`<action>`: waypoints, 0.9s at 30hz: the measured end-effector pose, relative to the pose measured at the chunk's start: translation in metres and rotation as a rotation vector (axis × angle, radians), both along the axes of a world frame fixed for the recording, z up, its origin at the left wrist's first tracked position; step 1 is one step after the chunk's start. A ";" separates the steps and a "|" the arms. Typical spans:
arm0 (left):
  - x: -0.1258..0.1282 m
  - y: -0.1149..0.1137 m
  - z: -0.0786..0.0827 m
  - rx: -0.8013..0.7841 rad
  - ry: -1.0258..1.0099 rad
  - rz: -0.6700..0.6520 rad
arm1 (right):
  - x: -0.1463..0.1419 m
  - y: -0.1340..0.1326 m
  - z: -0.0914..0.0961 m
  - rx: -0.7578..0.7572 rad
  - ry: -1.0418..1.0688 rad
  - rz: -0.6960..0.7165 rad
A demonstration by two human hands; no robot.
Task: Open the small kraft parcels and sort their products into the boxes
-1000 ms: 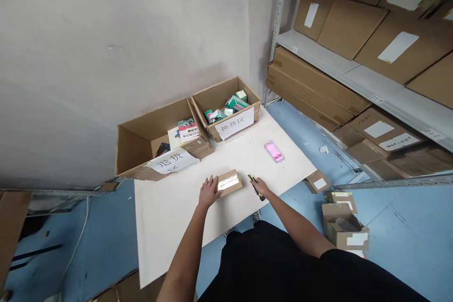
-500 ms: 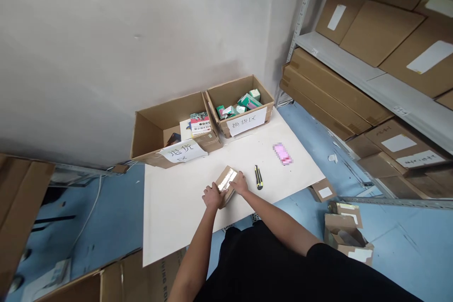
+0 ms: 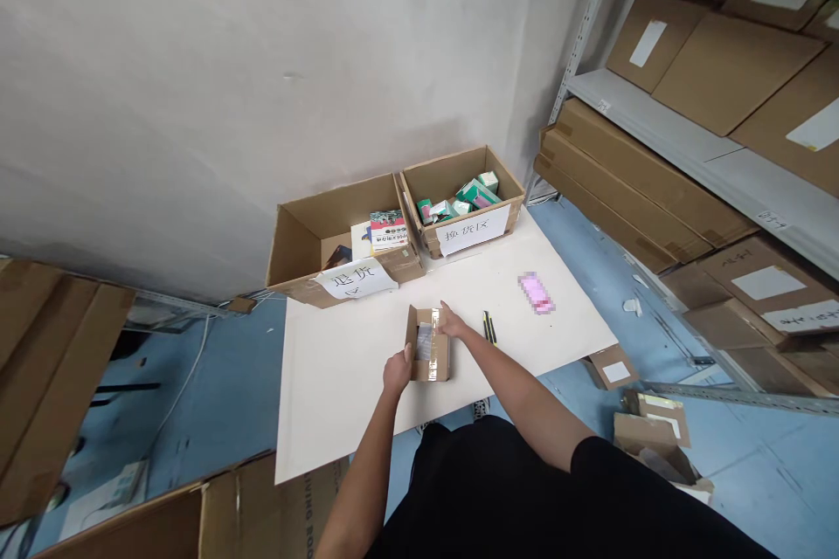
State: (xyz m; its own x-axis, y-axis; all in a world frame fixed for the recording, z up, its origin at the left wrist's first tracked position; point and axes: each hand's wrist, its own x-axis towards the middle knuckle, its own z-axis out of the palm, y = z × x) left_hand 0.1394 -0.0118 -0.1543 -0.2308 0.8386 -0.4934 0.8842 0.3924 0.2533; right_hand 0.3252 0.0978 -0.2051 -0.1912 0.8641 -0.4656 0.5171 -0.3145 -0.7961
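Note:
A small cardboard box stands partly opened near the front of the white table. Shiny tape runs along its right flap, and something greyish shows inside the opening. My left hand grips the left flap, thumb on top. At the box's upper right, my right hand has its fingers bent over the right flap; exactly how they grip it is hard to see. A black and yellow utility knife lies just right of my right hand. Farther right is a pink, pixelated item.
Behind stand two open cartons with handwritten paper signs: the left carton holds books, the right carton small green-white boxes. A metal shelf loaded with cartons rises at right. More boxes lie on the blue floor.
The box's top has come open, its flaps now raised apart and the inside showing. Both hands have shifted to the flaps. The camera view has moved slightly left.

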 end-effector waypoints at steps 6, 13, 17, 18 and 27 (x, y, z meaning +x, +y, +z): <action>-0.010 -0.002 -0.002 0.059 -0.014 0.060 | -0.038 -0.048 -0.004 0.058 -0.115 -0.026; -0.017 0.004 -0.023 0.084 -0.013 0.129 | -0.020 -0.047 -0.009 0.132 0.052 -0.023; -0.021 0.000 -0.027 0.176 -0.095 0.280 | 0.022 -0.053 -0.009 0.166 0.142 -0.060; -0.021 -0.001 -0.026 0.232 -0.067 0.288 | 0.030 -0.058 -0.009 0.183 0.130 -0.064; 0.006 0.002 -0.020 0.321 -0.022 -0.388 | 0.036 -0.081 -0.006 0.511 -0.327 0.226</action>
